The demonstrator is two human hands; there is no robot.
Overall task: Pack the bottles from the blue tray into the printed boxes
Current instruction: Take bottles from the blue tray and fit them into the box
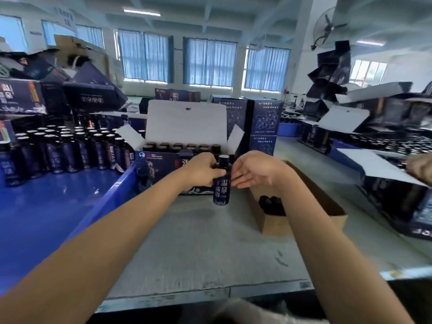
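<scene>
Fingers of the left hand (203, 170) are clamping the dark blue labelled bottle (222, 189); right hand (254, 170), fingers relaxed, is best keeping it upright.

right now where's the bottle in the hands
Head view, centre: the bottle is held upright by the left hand, the fingers of the right hand touching its other side, in front of the open printed box and right of the blue tray.
</scene>
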